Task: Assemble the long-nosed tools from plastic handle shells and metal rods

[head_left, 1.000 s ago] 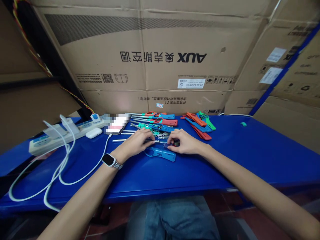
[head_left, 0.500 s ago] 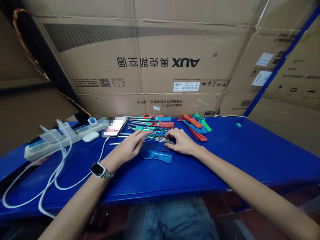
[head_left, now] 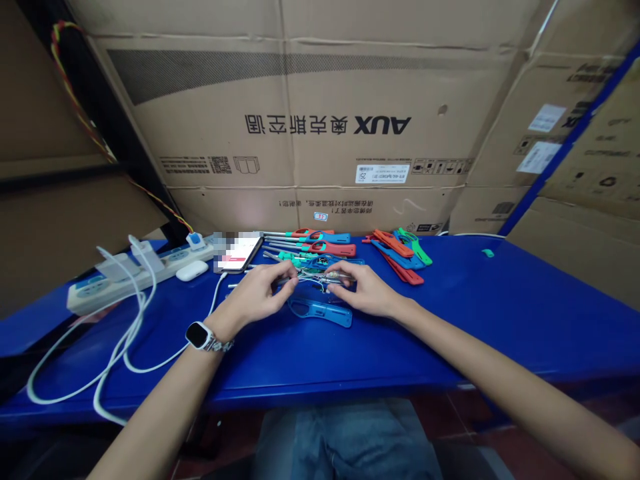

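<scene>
My left hand [head_left: 267,291], wearing a watch, has thumb and forefinger pinched at the ends of some thin wires [head_left: 311,277]. Opposite it, my right hand [head_left: 367,288] grips a small clear fuel tank [head_left: 345,279] of a stick lighter, partly hidden by the fingers. The wires run between the two hands. Just below them lies a blue lighter handle shell [head_left: 325,312] on the blue table. Behind my fingers are lighter parts with metal tubes and green pieces [head_left: 290,257]. Farther back, several red and blue stick lighters [head_left: 333,249] lie side by side.
Loose orange, red, blue and green handle shells [head_left: 400,253] are piled to the right. A phone [head_left: 243,255], a white earbud case [head_left: 192,270] and a power strip [head_left: 145,273] with white cables [head_left: 135,333] occupy the left. Cardboard [head_left: 320,153] stands behind the table.
My left fingers were stretched out over the parts; now they are bent into a pinch at the wires. My right hand still grips the clear tank. The view has shifted slightly.
</scene>
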### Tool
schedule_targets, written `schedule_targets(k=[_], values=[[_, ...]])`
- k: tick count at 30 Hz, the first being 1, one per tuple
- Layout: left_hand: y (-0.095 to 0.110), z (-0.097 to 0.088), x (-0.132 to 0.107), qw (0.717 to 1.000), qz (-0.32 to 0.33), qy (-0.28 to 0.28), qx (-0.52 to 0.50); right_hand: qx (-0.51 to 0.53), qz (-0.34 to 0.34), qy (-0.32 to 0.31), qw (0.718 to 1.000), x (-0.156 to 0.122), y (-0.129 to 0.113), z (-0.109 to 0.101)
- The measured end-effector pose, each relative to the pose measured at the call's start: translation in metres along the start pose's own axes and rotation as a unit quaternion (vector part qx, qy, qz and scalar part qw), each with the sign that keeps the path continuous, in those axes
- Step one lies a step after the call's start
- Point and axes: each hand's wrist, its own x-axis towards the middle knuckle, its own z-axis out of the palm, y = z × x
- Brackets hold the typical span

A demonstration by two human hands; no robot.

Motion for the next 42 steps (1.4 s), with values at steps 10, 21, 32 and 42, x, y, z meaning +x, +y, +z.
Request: schedule_targets(k=[10,21,32,42], values=[[-0.005,-0.005,-0.001,0.995,-0.033,-0.042,-0.08,0.103,0.043,-0.066,0.992,0.001,-0.007,0.013],[-0.006,-0.007,-0.001,0.99,-0.05,-0.072,-0.113,-0.003,0.033,-0.086,0.996,-0.001,-0.011,0.02],[0.0,-0.007,0.0,0.985,-0.052,-0.111,-0.117,0.016,0.032,-0.09,0.995,-0.004,-0.012,0.02],[0.003,0.006,-0.001,0.983,-0.039,-0.135,-0.117,0.028,0.04,-0.094,0.994,-0.004,-0.007,0.021]])
